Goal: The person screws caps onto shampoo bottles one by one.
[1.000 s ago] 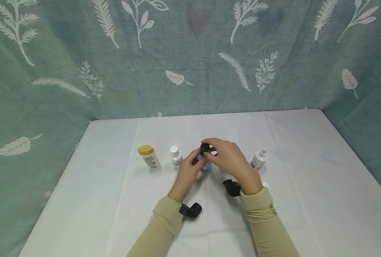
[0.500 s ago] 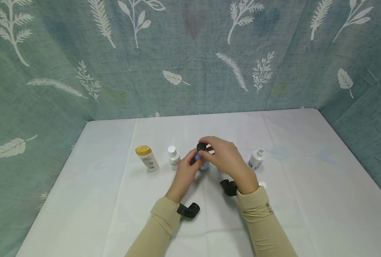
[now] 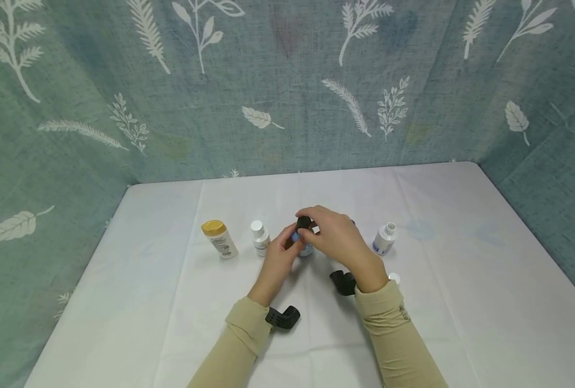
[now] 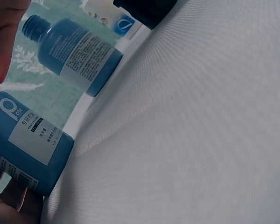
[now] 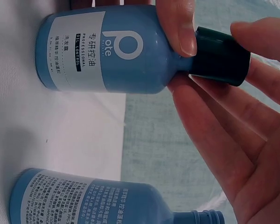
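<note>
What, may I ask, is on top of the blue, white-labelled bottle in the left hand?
A black cylindrical cap, pinched by the right hand, sits at the top of the blue, white-labelled bottle. The bottle's mouth is covered and cannot be seen.

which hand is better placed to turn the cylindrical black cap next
Probably the right hand: it pinches the cylindrical black cap, while the left hand holds the round-shouldered blue bottle beneath.

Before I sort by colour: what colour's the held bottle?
Blue bottle; clearest in right wrist view.
</note>
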A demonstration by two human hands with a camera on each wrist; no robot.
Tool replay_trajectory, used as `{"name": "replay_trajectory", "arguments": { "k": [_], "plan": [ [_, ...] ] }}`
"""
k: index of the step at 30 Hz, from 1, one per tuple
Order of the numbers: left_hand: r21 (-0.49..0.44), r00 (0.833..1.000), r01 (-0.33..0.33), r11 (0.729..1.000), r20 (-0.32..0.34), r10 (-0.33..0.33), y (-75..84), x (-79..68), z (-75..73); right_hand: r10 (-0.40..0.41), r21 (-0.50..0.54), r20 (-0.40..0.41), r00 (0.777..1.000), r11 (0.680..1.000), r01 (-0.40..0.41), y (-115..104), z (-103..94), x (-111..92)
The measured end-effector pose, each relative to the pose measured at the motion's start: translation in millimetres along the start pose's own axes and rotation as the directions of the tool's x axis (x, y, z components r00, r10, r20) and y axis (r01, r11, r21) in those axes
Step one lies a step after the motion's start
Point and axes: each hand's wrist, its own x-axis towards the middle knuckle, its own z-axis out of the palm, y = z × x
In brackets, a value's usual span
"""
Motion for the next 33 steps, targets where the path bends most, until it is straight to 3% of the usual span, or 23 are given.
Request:
{"name": "replay_trajectory", "arguments": {
  "k": [19,22,29,33],
  "plan": [
    [0.034,1.0,0.015,0.999,-0.012,-0.015,3.5,0.0,-0.2,-0.098,-0.031,-0.026,0.995,0.995,0.097,-1.4,-0.5,-0.2],
    [0.035,1.0,0.009,0.999,-0.016,-0.008,3.1,0.7,-0.4,-0.104,-0.029,-0.029,0.994,0.994,0.103,-1.3,-0.7,-0.2],
    [0.029,1.0,0.019,0.999,-0.002,-0.019,24.2,-6.0,-0.2,-0.099,-0.012,-0.024,0.995,0.995,0.099,-1.3,-1.3,-0.8],
    [0.032,1.0,0.016,0.999,0.003,-0.016,18.2,-3.7,-0.4,-0.077,-0.011,-0.012,0.997,0.997,0.077,-1.4,-1.5,-0.9]
  ]
}}
